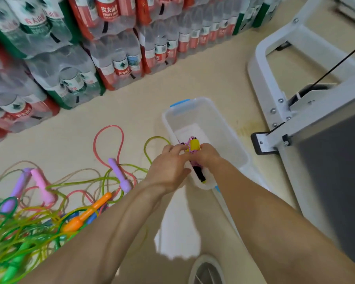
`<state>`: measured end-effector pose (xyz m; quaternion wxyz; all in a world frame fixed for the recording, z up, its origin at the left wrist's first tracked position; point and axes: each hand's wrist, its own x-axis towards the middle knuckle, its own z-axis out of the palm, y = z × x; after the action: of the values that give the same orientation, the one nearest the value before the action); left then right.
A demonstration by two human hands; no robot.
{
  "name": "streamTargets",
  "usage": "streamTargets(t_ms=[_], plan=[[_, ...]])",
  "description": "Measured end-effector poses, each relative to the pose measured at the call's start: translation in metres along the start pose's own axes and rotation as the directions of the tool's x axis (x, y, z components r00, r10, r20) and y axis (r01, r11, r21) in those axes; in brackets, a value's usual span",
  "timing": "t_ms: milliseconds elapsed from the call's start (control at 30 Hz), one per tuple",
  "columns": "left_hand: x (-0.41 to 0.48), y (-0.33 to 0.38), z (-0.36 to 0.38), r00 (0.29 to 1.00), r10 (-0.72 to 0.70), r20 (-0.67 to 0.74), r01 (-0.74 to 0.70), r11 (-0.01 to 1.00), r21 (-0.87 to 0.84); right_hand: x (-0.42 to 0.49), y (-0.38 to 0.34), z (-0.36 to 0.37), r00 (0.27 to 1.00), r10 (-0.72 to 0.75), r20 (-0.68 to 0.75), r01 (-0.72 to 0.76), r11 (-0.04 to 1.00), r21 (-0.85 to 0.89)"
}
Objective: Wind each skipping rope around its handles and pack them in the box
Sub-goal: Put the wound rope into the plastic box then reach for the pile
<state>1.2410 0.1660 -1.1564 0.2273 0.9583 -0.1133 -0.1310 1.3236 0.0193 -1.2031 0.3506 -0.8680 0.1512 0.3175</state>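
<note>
One wound skipping rope [194, 146], yellow handle up, lower end inside the clear box [223, 119] at its near part; pinched from both sides by left hand [168, 163] and right hand [209, 157], fingers curled on it. Many loose ropes [39, 212] tangled on floor at left.

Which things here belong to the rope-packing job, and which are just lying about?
Job: wound rope, held over the box; loose ropes on the floor.
Lying about: bottle packs; white frame.
</note>
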Motion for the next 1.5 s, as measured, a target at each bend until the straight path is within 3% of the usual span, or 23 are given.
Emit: streamTargets(t_ms=[200, 367, 567, 900, 1100, 1167, 1267, 1367, 1500], plan=[[-0.036, -0.014, -0.022, 0.993, -0.108, -0.038, 0.102, 0.987, -0.124, -0.037, -0.030, -0.027, 0.983, -0.085, -0.165, 0.080, 0.996, -0.040], [-0.101, -0.033, -0.048, 0.925, -0.380, 0.012, 0.377, 0.915, -0.144, -0.101, -0.066, -0.005, 0.971, -0.197, -0.136, 0.197, 0.980, -0.017], [-0.195, -0.062, -0.066, 0.829, -0.557, 0.041, 0.552, 0.806, -0.213, -0.159, -0.086, 0.072, 0.941, -0.335, 0.046, 0.337, 0.941, -0.035], [-0.281, -0.132, -0.020, 0.597, -0.797, 0.097, 0.777, 0.543, -0.319, -0.158, -0.046, 0.192, 0.901, -0.371, 0.224, 0.417, 0.884, -0.212], [-0.262, -0.159, 0.002, 0.515, -0.857, -0.036, 0.779, 0.485, -0.399, -0.140, -0.054, 0.241, 0.761, -0.627, 0.164, 0.633, 0.666, -0.394], [-0.251, -0.167, 0.007, 0.531, -0.845, -0.061, 0.763, 0.508, -0.400, -0.133, -0.061, 0.253, 0.740, -0.622, 0.256, 0.640, 0.532, -0.555], [-0.241, -0.184, 0.016, 0.606, -0.794, 0.035, 0.760, 0.567, -0.318, -0.121, -0.069, 0.263, 0.709, -0.591, 0.384, 0.640, 0.311, -0.703], [-0.241, -0.195, 0.021, 0.657, -0.752, 0.056, 0.732, 0.619, -0.285, -0.113, -0.070, 0.259, 0.713, -0.569, 0.409, 0.640, 0.290, -0.712], [-0.256, -0.203, 0.017, 0.591, -0.804, 0.060, 0.786, 0.558, -0.264, -0.106, -0.074, 0.234, 0.716, -0.530, 0.455, 0.658, 0.293, -0.694]])
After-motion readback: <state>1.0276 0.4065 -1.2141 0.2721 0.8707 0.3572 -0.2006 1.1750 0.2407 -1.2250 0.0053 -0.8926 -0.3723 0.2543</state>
